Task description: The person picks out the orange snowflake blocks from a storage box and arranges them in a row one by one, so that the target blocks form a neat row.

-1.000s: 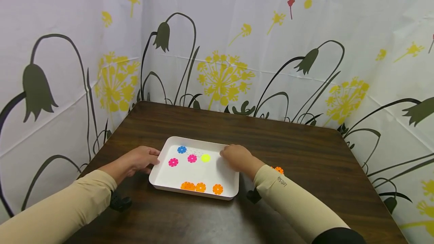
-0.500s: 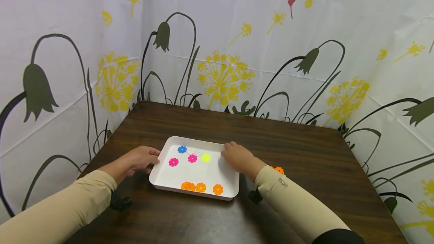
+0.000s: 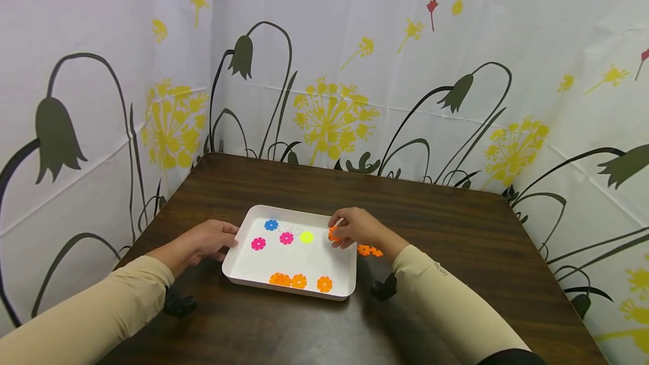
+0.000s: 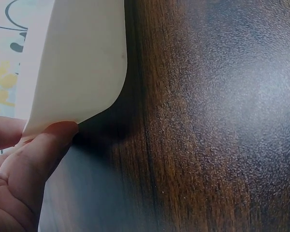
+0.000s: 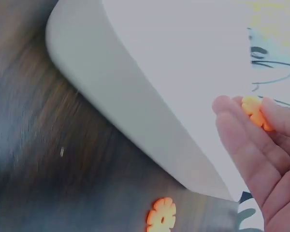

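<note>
A white tray lies on the dark wooden table. My left hand pinches the wall of its left end between thumb and fingers, as the left wrist view also shows. Over the tray's right end, my right hand holds an orange notched plastic disc between thumb and fingertips. Inside the tray lie a blue disc, two pink discs, one of them near the middle, a yellow disc and several orange discs along the near wall.
Orange discs lie on the table just right of the tray, partly behind my right wrist; one orange disc shows by the tray in the right wrist view. A flower-print curtain stands behind the table.
My right hand has turned and opened to view, showing an orange disc in its fingertips. Orange discs beside the tray have come into sight. My left hand and the tray stay put.
</note>
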Available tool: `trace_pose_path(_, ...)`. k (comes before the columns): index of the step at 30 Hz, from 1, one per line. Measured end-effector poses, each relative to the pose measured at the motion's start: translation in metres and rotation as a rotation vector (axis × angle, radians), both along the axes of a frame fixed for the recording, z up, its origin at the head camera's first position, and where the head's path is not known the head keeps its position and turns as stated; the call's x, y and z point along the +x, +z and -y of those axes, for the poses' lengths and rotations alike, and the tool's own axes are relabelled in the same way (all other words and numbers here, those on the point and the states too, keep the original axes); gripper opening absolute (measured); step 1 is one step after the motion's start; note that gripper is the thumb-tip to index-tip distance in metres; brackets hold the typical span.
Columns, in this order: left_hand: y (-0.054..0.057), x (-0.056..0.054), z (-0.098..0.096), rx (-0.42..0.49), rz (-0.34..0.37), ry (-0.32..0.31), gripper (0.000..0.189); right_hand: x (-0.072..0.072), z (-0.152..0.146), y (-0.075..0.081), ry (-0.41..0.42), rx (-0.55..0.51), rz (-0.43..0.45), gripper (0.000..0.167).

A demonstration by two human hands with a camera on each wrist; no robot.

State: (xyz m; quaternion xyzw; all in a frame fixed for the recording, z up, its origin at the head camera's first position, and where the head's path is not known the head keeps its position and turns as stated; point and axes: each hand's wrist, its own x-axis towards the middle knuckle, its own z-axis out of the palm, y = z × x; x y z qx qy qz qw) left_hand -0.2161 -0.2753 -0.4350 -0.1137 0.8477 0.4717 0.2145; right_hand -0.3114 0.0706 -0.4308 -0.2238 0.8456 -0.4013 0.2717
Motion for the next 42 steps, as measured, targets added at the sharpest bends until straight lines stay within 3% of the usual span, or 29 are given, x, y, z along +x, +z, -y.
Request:
trace_pose_path(3,-0.001,0.000,0.001,-0.006,-0.007,-0.010,0.046,0.000,-0.009,0.004,-0.109,-0.181,0.199,0.034)
trace_pose_path(6,-0.001,0.000,0.001,-0.011,-0.009,-0.012,0.046,0.000,-0.019,0.005,-0.174,-0.277,0.299,0.037)
trace_pose_path(12,-0.002,0.000,0.001,-0.019,-0.004,-0.005,0.047,-0.004,-0.049,0.003,-0.242,-0.357,0.372,0.040)
trace_pose_path(18,-0.004,-0.001,-0.001,-0.013,0.005,0.002,0.047,-0.010,-0.095,0.005,-0.285,-0.361,0.352,0.038)
trace_pose_path(30,-0.004,-0.001,0.001,-0.020,0.015,0.007,0.049,-0.013,-0.185,-0.007,-0.360,-0.147,0.206,0.037)
trace_pose_path(42,-0.005,-0.004,0.002,-0.012,0.019,0.004,0.049,-0.009,-0.206,-0.016,-0.360,0.154,0.076,0.015)
